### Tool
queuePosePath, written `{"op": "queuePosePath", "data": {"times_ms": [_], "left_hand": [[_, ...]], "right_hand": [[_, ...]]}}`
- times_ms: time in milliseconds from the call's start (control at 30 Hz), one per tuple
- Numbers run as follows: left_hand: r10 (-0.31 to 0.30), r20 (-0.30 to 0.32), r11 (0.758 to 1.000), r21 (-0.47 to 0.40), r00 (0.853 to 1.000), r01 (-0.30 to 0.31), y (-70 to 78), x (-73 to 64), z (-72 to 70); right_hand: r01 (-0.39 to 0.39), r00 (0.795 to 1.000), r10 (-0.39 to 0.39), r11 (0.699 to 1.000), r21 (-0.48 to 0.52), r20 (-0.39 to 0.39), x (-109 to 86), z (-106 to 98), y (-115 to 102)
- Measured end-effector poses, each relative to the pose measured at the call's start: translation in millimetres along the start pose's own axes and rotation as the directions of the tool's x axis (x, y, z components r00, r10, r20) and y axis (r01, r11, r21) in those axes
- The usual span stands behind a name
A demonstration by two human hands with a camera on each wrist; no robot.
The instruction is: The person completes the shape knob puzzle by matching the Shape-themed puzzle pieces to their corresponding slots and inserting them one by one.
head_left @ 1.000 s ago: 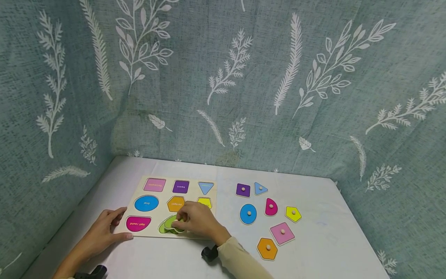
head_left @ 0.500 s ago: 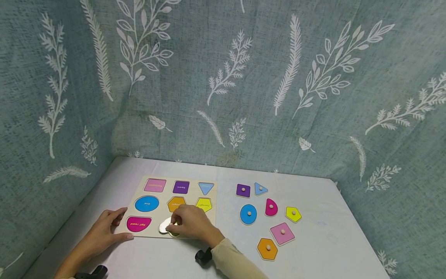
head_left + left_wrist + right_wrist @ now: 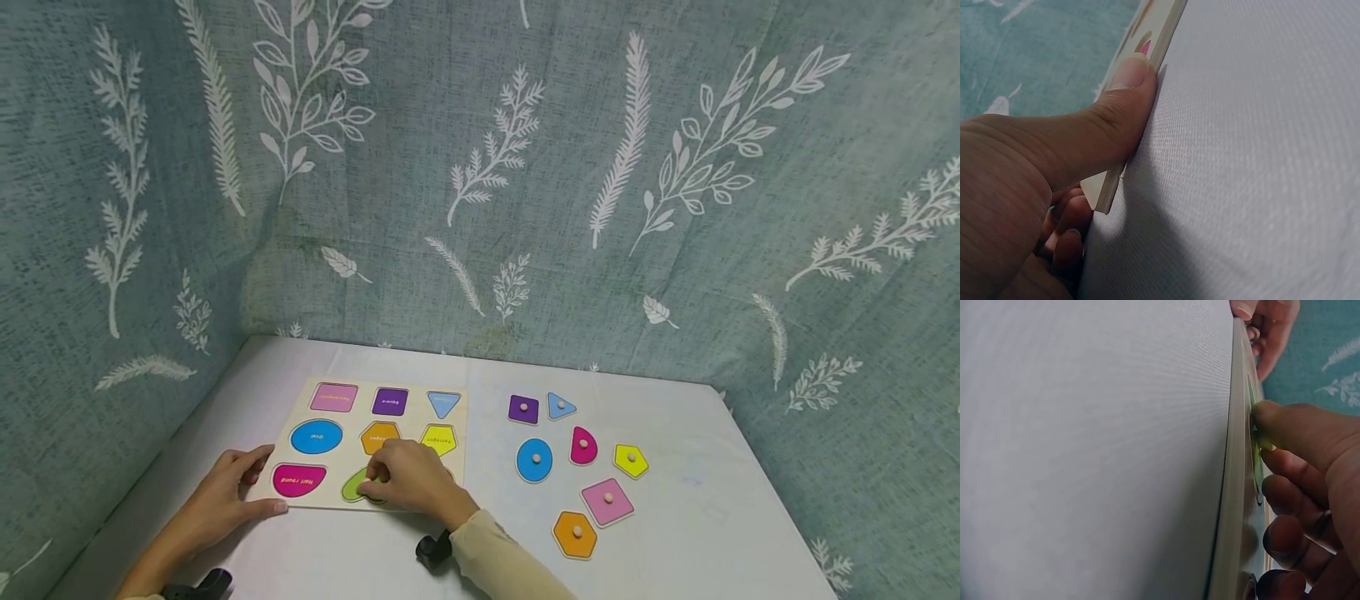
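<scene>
A wooden shape-puzzle board (image 3: 341,460) with coloured, labelled recesses lies on the left of the table. My left hand (image 3: 225,492) grips its near left corner, thumb on the top face and fingers along the side, as the left wrist view (image 3: 1110,119) confirms. The right hand (image 3: 414,477) pinches a green, round-lobed puzzle piece (image 3: 352,487) between thumb and fingers at the front row of the board. That piece sits low over the green recess, its right part hidden behind the fingers. In the right wrist view the green piece (image 3: 1256,459) lies almost level with the board's face.
Loose knobbed pieces lie right of the board: purple square (image 3: 523,408), light blue triangle (image 3: 560,406), blue oval (image 3: 530,471), magenta half round (image 3: 582,455), yellow pentagon (image 3: 628,470), pink rectangle (image 3: 615,510), orange hexagon (image 3: 573,546). A patterned curtain (image 3: 420,167) stands behind the table.
My right hand has shifted slightly left with the green piece, which has turned from lying askew across the green recess to lining up over it. The left hand keeps its place.
</scene>
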State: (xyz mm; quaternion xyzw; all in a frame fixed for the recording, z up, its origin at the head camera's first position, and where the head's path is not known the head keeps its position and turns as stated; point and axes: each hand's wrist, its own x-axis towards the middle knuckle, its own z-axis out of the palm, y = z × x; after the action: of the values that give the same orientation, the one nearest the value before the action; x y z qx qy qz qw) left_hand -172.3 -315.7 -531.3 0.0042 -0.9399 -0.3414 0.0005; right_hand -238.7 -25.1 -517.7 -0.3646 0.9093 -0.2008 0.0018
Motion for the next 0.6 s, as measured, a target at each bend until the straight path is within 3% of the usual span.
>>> {"op": "queuePosePath", "data": {"times_ms": [367,600], "left_hand": [[-0.001,0.01,1.0,0.006,1.0,0.001,3.0,-0.2,-2.3],[-0.002,0.011,1.0,0.007,1.0,0.002,2.3,0.6,-2.2]], "right_hand": [[-0.061,0.998,0.06,0.998,0.016,0.028,-5.3,-1,-2],[-0.001,1.0,0.001,1.0,0.027,0.027,-16.9,-11,9]]}}
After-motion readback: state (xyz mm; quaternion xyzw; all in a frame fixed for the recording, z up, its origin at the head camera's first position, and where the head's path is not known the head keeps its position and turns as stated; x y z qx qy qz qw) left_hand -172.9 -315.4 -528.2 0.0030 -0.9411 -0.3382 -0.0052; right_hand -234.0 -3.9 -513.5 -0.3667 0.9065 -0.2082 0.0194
